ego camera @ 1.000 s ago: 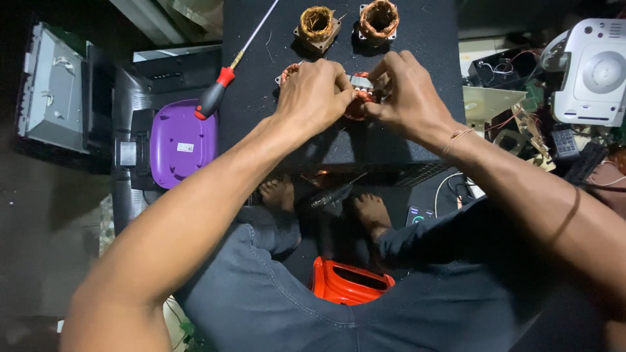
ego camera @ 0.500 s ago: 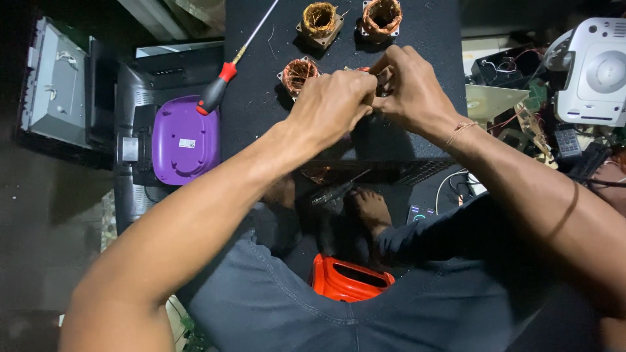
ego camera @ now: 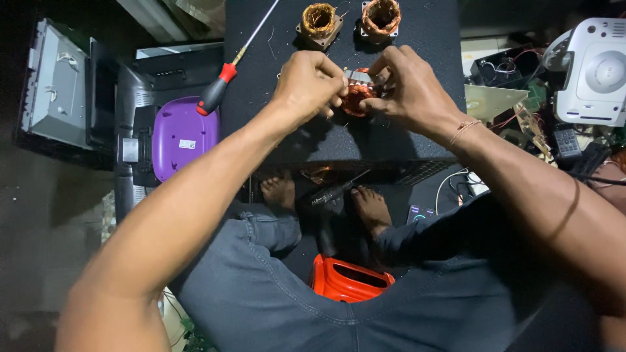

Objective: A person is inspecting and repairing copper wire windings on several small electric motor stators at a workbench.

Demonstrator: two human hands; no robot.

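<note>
Both my hands meet over a black mat (ego camera: 424,39) on a low work surface. My left hand (ego camera: 310,88) and my right hand (ego camera: 407,91) both grip a small copper-wound motor coil (ego camera: 355,98) between their fingertips, most of it hidden by the fingers. Two more copper coils, one (ego camera: 319,21) on the left and one (ego camera: 381,16) on the right, stand at the mat's far edge. A screwdriver with a red and black handle (ego camera: 218,91) lies at the mat's left edge, its shaft pointing away.
A purple plastic box (ego camera: 182,133) sits left on a dark casing. A grey metal chassis (ego camera: 55,88) lies far left. A white device (ego camera: 596,72) and tangled wires are at the right. An orange object (ego camera: 349,280) rests by my feet (ego camera: 326,199).
Both hands have shifted on the coil; the left hand moved right then back a little, still working the same coil with the right hand.
</note>
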